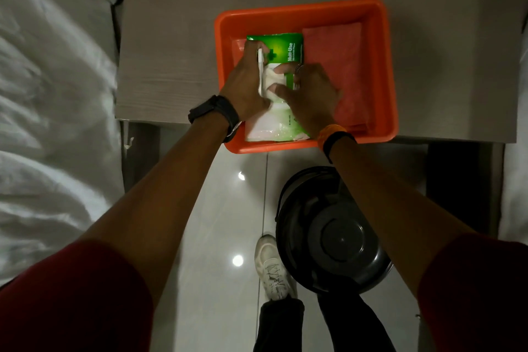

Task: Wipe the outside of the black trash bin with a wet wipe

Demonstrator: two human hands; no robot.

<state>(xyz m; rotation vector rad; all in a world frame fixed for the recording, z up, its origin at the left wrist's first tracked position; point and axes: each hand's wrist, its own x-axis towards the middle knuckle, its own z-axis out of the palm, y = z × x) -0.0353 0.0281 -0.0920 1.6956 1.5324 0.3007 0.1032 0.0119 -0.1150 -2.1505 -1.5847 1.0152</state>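
Both hands work at a green wet-wipe pack point(281, 66) lying in an orange plastic tub point(385, 66) on the grey tabletop point(171, 37). The left hand point(248, 86) grips the pack's left edge and seems to hold back its white flap. The right hand point(308, 88) pinches at the white opening, its fingers point(281, 68) closed on what looks like the top wipe, though the wipe itself cannot be told apart from the flap. The pack is soft and likely to buckle or lift, so pinning it while pulling makes sense. A wipe will be limp, damp and light, best taken by a corner. The black trash bin point(331, 231) stands on the tiled floor point(223, 208) below the right forearm, beside a white sneaker point(271, 266). Its glossy, curved wall will probably slide under pressure, so steadying the rim should help.
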